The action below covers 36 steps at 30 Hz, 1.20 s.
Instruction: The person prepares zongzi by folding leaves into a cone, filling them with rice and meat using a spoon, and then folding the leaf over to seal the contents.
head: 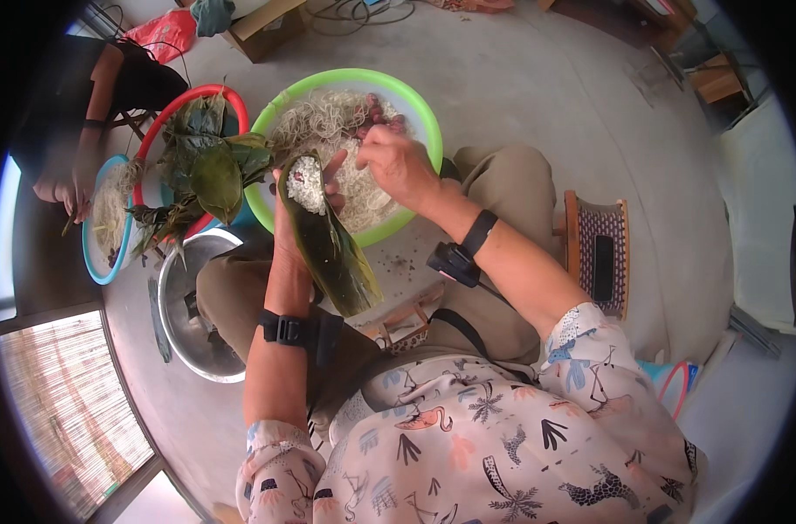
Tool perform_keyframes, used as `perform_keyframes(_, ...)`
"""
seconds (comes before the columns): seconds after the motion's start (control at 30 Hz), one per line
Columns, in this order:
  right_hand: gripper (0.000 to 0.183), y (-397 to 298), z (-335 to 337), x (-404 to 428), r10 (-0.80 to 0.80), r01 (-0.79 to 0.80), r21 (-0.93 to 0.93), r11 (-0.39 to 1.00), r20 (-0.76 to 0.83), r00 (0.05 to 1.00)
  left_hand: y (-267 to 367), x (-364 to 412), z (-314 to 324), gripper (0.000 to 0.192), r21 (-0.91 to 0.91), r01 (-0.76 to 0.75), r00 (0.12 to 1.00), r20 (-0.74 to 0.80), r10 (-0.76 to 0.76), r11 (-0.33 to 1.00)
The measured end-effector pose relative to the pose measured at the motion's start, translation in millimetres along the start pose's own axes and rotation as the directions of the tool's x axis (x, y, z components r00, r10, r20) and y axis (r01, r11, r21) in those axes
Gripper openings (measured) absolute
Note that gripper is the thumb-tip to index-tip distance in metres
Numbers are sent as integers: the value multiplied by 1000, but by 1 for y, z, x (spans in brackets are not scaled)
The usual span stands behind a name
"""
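Note:
My left hand [284, 219] grips a folded green leaf [329, 252] whose cone-shaped upper end holds white rice [306, 187]. A small reddish piece shows in that rice. The leaf's long free end hangs down towards my lap. To the right, my right hand [398, 160] is over the green-rimmed basin [432, 124], its fingers curled; whether anything is between them is hidden. Inside the basin lie loose rice [365, 213], a tangle of pale string [322, 121] and dark red dates [375, 111], the dates just beyond my right fingers.
Large green leaves [217, 180] fill a red-rimmed basin [240, 105] at left. Beside it, another person's hand [57, 190] is near a blue-rimmed basin [129, 229]. A metal bowl [168, 327] stands by my left knee, a small woven-seat chair [597, 255] at right.

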State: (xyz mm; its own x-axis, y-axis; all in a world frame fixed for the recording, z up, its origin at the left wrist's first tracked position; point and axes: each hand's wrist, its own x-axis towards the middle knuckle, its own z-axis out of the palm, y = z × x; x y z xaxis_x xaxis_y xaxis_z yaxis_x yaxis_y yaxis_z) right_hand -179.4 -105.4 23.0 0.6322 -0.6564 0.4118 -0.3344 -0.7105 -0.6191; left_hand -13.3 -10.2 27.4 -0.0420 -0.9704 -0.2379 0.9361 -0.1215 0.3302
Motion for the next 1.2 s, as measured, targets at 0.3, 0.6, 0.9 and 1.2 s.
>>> perform_keyframes(0.3,26,-22,-3,3,-140,157,284,946,-79,987,1,7,-29,59,36,-49,997,-54,51,998)
perform_keyframes(0.6,33,-18,-6,-13,-95,94,105,990,9,995,2,7,-25,64,30,-133,987,-90,135,991)
perform_keyframes(0.9,63,-40,-1,-17,-157,148,169,974,39,987,2,8,-19,66,111,-199,954,-208,218,974)
perform_keyframes(1.2,49,-41,14,-11,-30,27,185,982,10,1000,-1,6,-15,63,24,-94,964,-248,97,995)
